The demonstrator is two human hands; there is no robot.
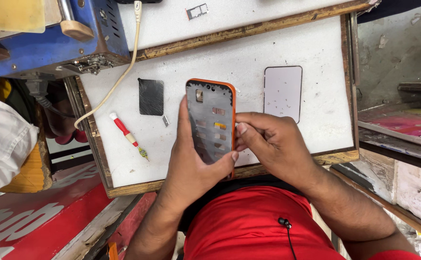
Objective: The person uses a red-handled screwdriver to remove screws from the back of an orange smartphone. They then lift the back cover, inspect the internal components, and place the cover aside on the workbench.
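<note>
While left hand (191, 159) grips, orange-rimmed phone frame (211, 120)

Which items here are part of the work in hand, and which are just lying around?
In hand: orange phone frame, held by left hand; right hand touches its edge.

Lying about: red screwdriver, dark panel, pale panel, white cable, small tray.
</note>
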